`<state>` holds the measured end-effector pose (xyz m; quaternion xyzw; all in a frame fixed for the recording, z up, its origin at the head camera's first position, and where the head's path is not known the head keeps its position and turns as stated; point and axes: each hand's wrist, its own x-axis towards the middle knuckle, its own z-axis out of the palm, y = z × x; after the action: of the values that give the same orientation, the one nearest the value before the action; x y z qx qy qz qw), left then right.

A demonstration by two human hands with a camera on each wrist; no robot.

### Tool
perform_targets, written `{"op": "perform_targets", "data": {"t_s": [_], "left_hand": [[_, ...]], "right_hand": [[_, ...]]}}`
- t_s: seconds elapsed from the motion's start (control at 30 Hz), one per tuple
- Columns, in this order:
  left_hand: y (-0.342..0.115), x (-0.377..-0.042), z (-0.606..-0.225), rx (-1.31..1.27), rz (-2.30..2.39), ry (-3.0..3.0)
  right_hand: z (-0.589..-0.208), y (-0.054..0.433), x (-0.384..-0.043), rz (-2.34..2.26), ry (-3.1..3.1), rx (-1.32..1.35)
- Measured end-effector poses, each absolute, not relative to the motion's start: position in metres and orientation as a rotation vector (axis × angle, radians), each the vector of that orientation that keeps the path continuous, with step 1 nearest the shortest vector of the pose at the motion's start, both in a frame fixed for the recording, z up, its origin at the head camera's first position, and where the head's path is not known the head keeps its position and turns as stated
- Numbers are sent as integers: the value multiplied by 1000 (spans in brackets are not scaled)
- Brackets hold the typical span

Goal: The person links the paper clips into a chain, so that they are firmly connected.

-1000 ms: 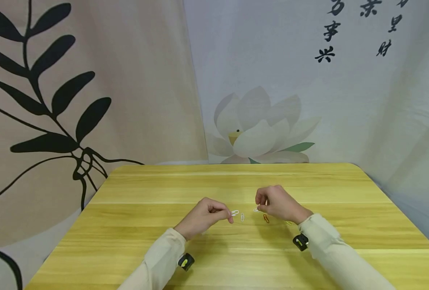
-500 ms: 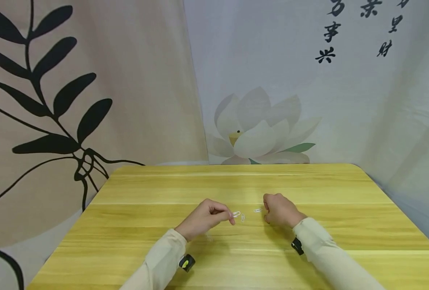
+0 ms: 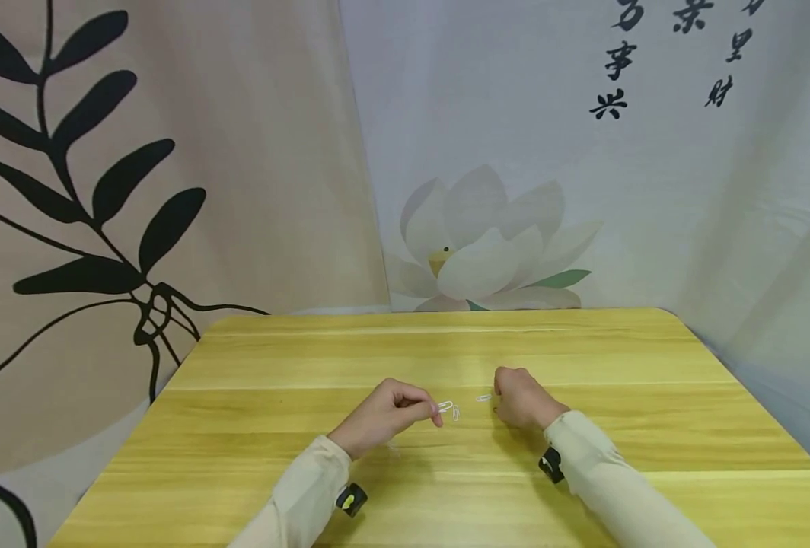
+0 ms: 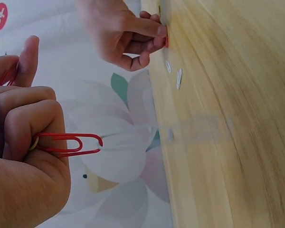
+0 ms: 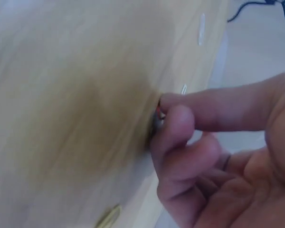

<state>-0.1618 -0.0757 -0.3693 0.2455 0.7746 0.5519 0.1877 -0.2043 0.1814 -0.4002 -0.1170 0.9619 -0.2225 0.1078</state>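
Observation:
My left hand [image 3: 384, 415] is raised over the table's middle, its fingers curled round linked paper clips. A white paper clip [image 3: 444, 406] sticks out at its fingertips in the head view. A red paper clip [image 4: 69, 144] comes out of the curled fingers in the left wrist view, with a blurred pale clip trailing from it. My right hand [image 3: 524, 397] is down at the tabletop, thumb and finger pinching an orange-red paper clip [image 4: 166, 42], mostly covered by the fingertips [image 5: 173, 114]. Two white paper clips lie between the hands, one [image 3: 483, 398] close to the right fingers, another [image 3: 456, 412] further left.
A yellow paper clip [image 5: 108, 217] lies on the wooden table [image 3: 309, 350] near my right hand. Behind the table's far edge hangs a printed curtain [image 3: 275, 152]. A black wrist camera [image 3: 352, 499] sits on the left sleeve.
My right hand has shifted from the white paper clip rightward to the orange-red one, now covering it. The left hand stays nearly still, holding its clips.

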Motion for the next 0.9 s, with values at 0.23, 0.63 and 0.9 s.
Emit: {"op": "perform_targets", "data": {"t_s": [0.23, 0.63, 0.9], "left_hand": [[-76, -162, -370, 685, 1560, 2185], [-76, -163, -369, 671, 1637, 2078], [-77, -164, -363, 654, 1575, 2231]], "right_hand": [[-402, 183, -204, -656, 2826, -409], [-399, 186, -199, -604, 2847, -499], [-385, 186, -197, -914, 2746, -703]]}}
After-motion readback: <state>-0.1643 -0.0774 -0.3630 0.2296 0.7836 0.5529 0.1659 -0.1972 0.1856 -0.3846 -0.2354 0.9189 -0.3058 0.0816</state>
